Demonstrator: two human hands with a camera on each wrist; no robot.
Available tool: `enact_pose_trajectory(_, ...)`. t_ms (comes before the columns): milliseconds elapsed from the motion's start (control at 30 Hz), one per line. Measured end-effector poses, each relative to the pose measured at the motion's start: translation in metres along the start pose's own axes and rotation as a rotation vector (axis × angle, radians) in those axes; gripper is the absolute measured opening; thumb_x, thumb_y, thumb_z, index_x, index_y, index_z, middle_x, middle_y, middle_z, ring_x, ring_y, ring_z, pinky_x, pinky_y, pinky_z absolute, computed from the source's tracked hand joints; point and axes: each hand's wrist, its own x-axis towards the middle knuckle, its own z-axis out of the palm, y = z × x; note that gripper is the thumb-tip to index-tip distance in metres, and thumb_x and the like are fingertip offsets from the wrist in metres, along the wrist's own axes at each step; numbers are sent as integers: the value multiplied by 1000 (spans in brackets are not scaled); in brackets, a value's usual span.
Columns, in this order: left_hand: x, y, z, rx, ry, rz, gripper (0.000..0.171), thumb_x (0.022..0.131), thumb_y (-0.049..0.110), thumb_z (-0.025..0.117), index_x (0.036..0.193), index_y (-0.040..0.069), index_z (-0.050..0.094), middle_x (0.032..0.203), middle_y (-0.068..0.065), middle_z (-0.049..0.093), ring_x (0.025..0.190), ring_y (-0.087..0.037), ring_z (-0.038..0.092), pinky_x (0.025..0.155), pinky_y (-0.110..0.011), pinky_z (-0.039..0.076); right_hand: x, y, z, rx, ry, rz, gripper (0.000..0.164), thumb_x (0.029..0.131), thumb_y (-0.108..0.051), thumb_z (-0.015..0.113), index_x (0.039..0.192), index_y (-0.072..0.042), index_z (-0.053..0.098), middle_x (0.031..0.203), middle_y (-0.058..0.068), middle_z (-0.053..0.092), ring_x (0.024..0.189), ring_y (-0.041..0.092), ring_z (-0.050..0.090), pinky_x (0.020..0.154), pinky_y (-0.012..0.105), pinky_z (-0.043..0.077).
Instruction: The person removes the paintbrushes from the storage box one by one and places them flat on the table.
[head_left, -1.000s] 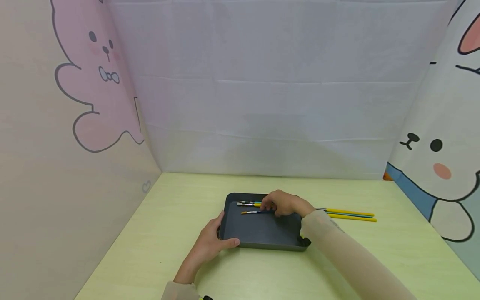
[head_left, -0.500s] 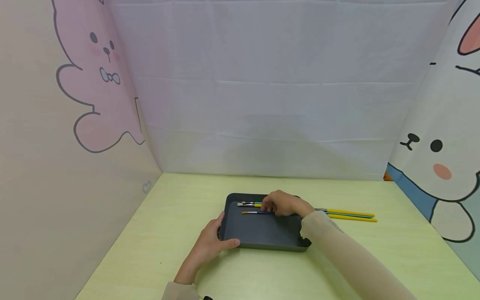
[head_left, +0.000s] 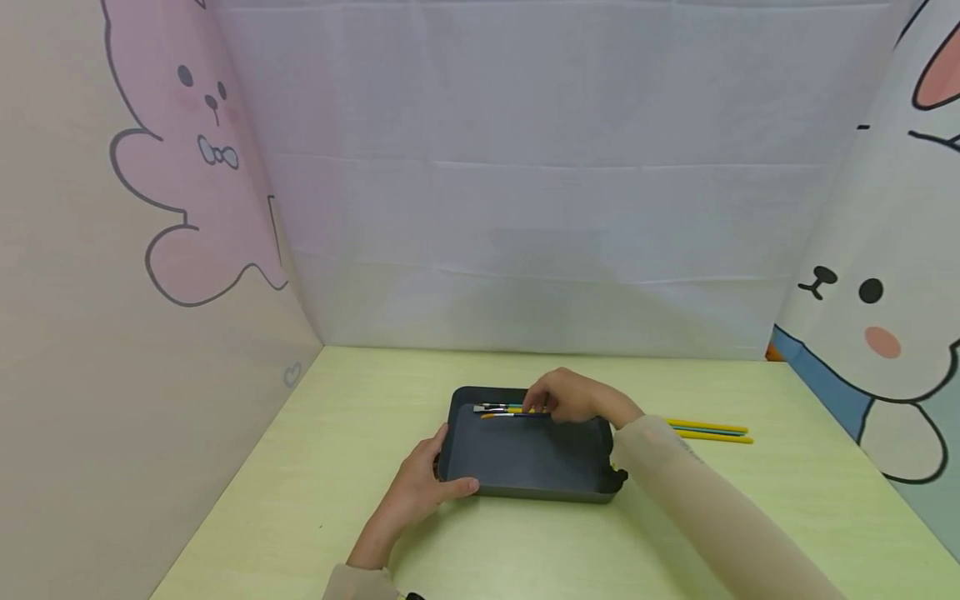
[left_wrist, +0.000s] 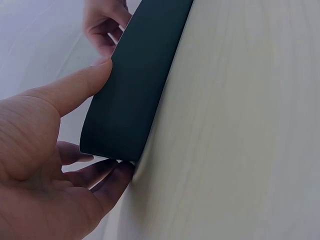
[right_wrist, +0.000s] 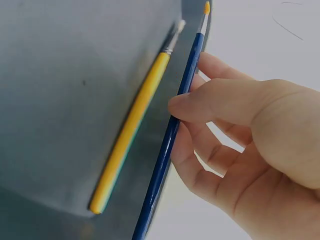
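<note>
My right hand (head_left: 572, 395) is above the back part of a dark grey tray (head_left: 528, 462) and pinches a slim blue paintbrush (right_wrist: 161, 155) between thumb and fingers. Its orange tip points left in the head view. Beneath it, inside the tray along the back wall, lies a yellow paintbrush (right_wrist: 131, 132) with a teal-green one partly hidden beside it. My left hand (head_left: 418, 479) holds the tray's front left corner. In the left wrist view the thumb presses the rim and the fingers sit under the corner.
Several more paintbrushes (head_left: 708, 430), yellow and green, lie on the pale yellow table (head_left: 360, 383) to the right of the tray, partly covered by my right sleeve (head_left: 697, 483). White curtain and printed cartoon walls stand around the table.
My right hand has lifted and shifted slightly back and right with the blue paintbrush, bringing it closer to the brushes at the tray's back. The left hand and tray stay put.
</note>
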Motion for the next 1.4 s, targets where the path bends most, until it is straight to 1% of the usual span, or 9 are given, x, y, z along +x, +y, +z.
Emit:
enact_pose_trajectory(267, -1, 2, 0, 4, 2, 5, 111, 84, 34, 93, 168, 1, 27, 158, -29, 44, 136, -41, 54, 108, -57, 48, -21, 6, -13, 0, 46, -26, 49, 83, 21, 62, 119, -6, 78, 107, 6, 73, 93, 18, 70, 82, 30, 57)
enact_pose_trajectory(533, 0, 2, 1, 7, 4, -6, 111, 84, 36, 93, 168, 3, 28, 159, -28, 43, 140, -43, 51, 110, -59, 46, -54, 13, -27, 19, 83, 16, 46, 84, 21, 63, 120, -5, 78, 110, 6, 74, 94, 18, 70, 81, 29, 58)
enact_pose_trajectory(600, 0, 3, 0, 7, 3, -6, 111, 84, 36, 93, 168, 3, 28, 160, -28, 43, 140, -44, 50, 110, -59, 46, -62, 16, -29, 20, 94, 16, 46, 85, 21, 62, 120, -4, 78, 112, 7, 74, 97, 20, 71, 83, 31, 59)
enact_pose_trajectory(700, 0, 3, 0, 5, 4, -8, 111, 84, 35, 93, 168, 3, 28, 160, -28, 43, 140, -44, 51, 110, -59, 47, -73, 21, -31, 8, 118, -14, 47, 84, 21, 61, 119, -4, 78, 113, 7, 75, 98, 24, 72, 84, 34, 61)
enact_pose_trajectory(833, 0, 2, 1, 2, 4, -9, 111, 84, 35, 93, 168, 3, 28, 159, -29, 43, 139, -43, 52, 110, -59, 47, -88, 30, -31, 3, 140, -18, 46, 85, 20, 63, 118, -7, 79, 113, 6, 75, 95, 22, 72, 82, 33, 61)
enact_pose_trajectory(1033, 1, 1, 1, 8, 7, -8, 112, 84, 36, 94, 168, 3, 28, 159, -29, 43, 140, -44, 51, 110, -60, 46, -110, 40, -32, 27, 165, 6, 47, 86, 20, 64, 119, -9, 79, 114, 4, 75, 92, 18, 72, 80, 32, 61)
enact_pose_trajectory(1200, 1, 0, 1, 11, 8, -9, 112, 84, 37, 93, 168, 4, 28, 159, -28, 43, 140, -44, 51, 111, -60, 46, -129, 48, -31, 39, 193, 67, 47, 87, 19, 66, 119, -12, 79, 113, -1, 74, 92, 12, 70, 81, 29, 61)
enact_pose_trajectory(1300, 2, 0, 1, 12, 11, -20, 112, 84, 38, 93, 168, 5, 28, 160, -28, 43, 141, -43, 50, 111, -60, 45, -139, 52, -29, 60, 208, 100, 44, 88, 15, 70, 119, -14, 79, 113, -2, 74, 93, 12, 70, 82, 29, 61)
enact_pose_trajectory(1400, 2, 0, 1, 14, 15, -29, 112, 83, 39, 93, 169, 6, 28, 160, -27, 43, 142, -43, 49, 112, -60, 45, -149, 56, -26, 93, 218, 128, 39, 90, 11, 74, 119, -13, 79, 115, 1, 74, 95, 17, 70, 82, 30, 61)
